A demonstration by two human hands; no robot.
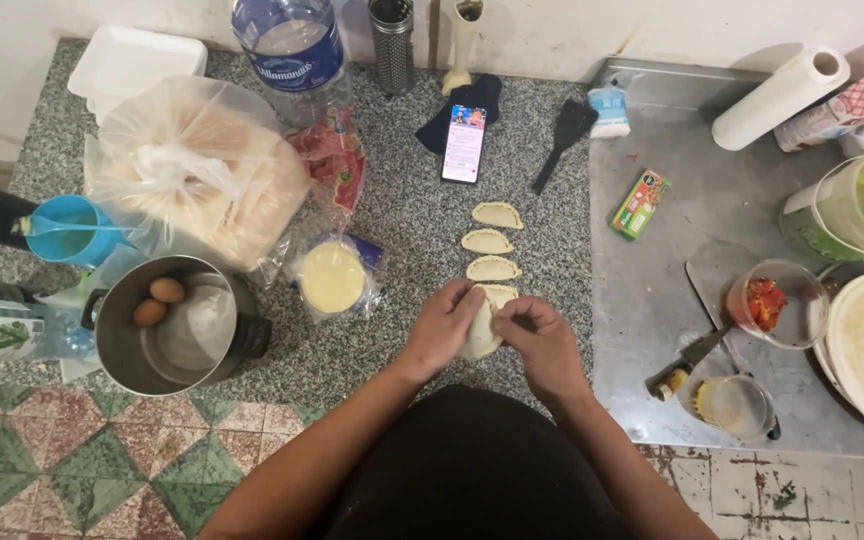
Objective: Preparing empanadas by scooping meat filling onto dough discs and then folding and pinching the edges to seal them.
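Both hands meet over a pale folded dough pastry (481, 335) near the front of the granite counter (402, 200). My left hand (440, 328) cups its left side. My right hand (540, 340) pinches its right edge with thumb and fingers. Beyond the hands, three finished half-moon pastries lie in a row: the nearest (493, 268), the middle one (487, 241) and the farthest (497, 215). A stack of round dough discs in clear wrap (332, 277) lies to the left of my left hand.
A metal pot (174, 325) with two eggs stands front left, beside a bag of bread (197, 170) and a blue cup (67, 230). A phone (464, 143) and black spatula (564, 140) lie behind. On the steel surface right: a knife (692, 355), cups, a paper roll (780, 98).
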